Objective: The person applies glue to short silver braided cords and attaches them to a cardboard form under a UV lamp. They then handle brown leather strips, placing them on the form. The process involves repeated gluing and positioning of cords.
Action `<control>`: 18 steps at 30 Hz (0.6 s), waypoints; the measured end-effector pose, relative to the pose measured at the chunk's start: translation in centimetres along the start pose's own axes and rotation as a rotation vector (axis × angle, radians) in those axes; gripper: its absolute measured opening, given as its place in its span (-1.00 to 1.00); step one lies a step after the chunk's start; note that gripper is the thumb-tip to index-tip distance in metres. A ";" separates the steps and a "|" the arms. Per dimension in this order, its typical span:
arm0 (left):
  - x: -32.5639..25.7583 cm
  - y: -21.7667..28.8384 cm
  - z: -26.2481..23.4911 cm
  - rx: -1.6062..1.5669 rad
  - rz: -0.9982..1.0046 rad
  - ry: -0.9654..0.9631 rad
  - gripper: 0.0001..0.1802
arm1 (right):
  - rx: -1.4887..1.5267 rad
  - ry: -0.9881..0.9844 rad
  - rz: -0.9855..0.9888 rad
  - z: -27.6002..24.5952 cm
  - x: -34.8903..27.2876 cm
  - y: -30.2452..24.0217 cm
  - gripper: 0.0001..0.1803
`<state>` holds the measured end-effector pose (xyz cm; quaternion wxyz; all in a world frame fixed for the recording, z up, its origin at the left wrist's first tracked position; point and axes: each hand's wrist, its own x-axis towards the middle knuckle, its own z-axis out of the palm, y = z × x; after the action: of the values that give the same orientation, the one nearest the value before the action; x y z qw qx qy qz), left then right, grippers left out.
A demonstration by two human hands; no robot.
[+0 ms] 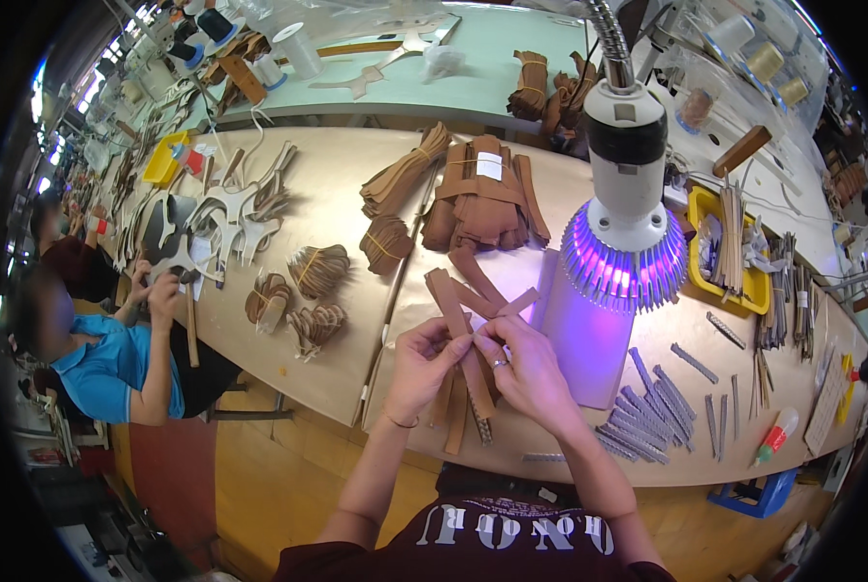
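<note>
Close together over the near edge of the table, my left hand (424, 361) and my right hand (525, 369) meet with fingertips pinched on a flat brown leather strip (475, 383). The strip slants between them, its upper end pointing away from me. What the fingertips do at the pinch is too small to make out. More loose brown strips (479, 276) lie just beyond and below my hands. A patterned, braided-looking end (484, 430) shows beneath the held strip. To the right of my right hand lies a pile of grey braided strips (638, 427).
A lamp (624, 242) glowing purple hangs over a flat board (579, 339). Tied brown strip bundles (482, 199) stand beyond my hands. At right are a yellow tray (735, 291) and a red-capped bottle (776, 436). A person in a blue shirt (118, 364) works at left.
</note>
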<state>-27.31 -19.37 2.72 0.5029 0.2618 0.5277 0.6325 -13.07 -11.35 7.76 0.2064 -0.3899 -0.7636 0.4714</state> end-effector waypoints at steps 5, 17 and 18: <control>-0.1 -0.9 -1.9 -0.060 0.105 0.071 -0.72 | 0.043 0.060 -0.155 -0.3 -0.3 -0.2 -0.79; 1.9 -0.9 -6.0 -0.015 0.036 0.182 -0.57 | -1.118 0.061 0.025 3.5 2.9 4.2 -0.84; 2.7 -1.1 -5.8 0.058 0.103 0.140 -0.54 | -1.127 0.051 0.044 4.0 3.1 4.4 -0.83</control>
<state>-32.88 -19.36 -0.61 0.4240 0.2582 0.5656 0.6586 -15.93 -9.97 1.85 -0.0251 -0.4671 -0.8837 -0.0145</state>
